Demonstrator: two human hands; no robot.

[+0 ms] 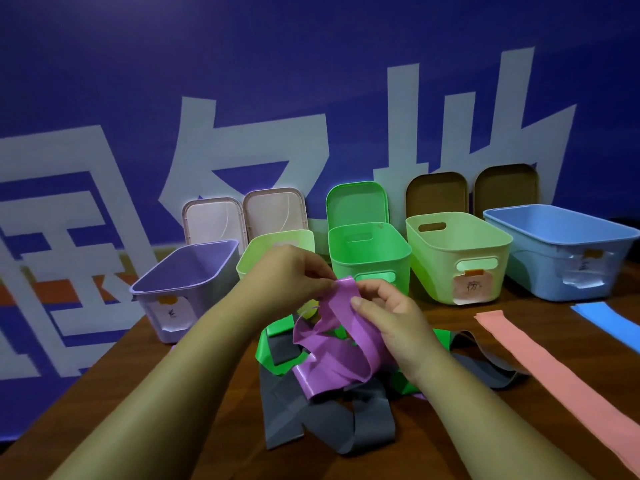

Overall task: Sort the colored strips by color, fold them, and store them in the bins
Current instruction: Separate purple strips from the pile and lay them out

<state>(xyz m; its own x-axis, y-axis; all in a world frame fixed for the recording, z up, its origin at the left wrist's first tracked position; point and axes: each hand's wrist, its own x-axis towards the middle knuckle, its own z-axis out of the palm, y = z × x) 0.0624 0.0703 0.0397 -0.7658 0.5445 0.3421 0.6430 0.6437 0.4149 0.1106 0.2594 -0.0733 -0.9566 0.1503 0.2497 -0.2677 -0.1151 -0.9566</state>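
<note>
A purple strip (337, 355) is lifted above a tangled pile on the brown table (194, 410). My left hand (291, 275) pinches its top end and my right hand (384, 313) pinches it just beside. Under it lie a grey strip (311, 417) and a bright green strip (273, 337). A pink strip (554, 368) lies flat to the right, with a blue strip (609, 320) beyond it. Behind stand a purple bin (180, 299), a light green bin (252, 261) partly hidden by my left hand, a bright green bin (370, 258), another light green bin (457, 258) and a blue bin (561, 251).
Lids lean against the blue wall behind the bins: two pale pink lids (242, 220), a green lid (356, 202) and two brown lids (471, 192). The table's left edge runs diagonally toward me.
</note>
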